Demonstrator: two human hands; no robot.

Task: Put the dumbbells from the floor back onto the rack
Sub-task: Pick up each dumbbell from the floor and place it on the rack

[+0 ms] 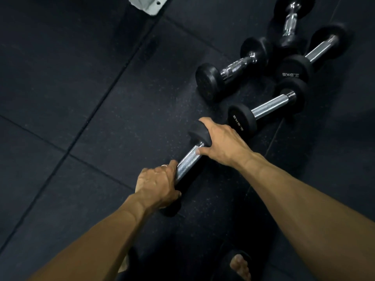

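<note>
A black dumbbell with a chrome handle [189,159] lies slanted on the dark rubber floor in the middle of the view. My left hand [157,184] grips its near end, fingers curled round the handle by the near black head. My right hand [218,141] grips its far black head, thumb against the handle. Several more black dumbbells lie on the floor at the upper right: one marked 2.5KG [269,106] closest to my right hand, another [233,69] behind it, a third [316,52] and a fourth [290,21] farther back. No rack is in view.
The floor is dark rubber tiles with seams [97,102] running diagonally. A white object [148,4] pokes in at the top edge. My foot in a dark sandal [239,264] shows at the bottom.
</note>
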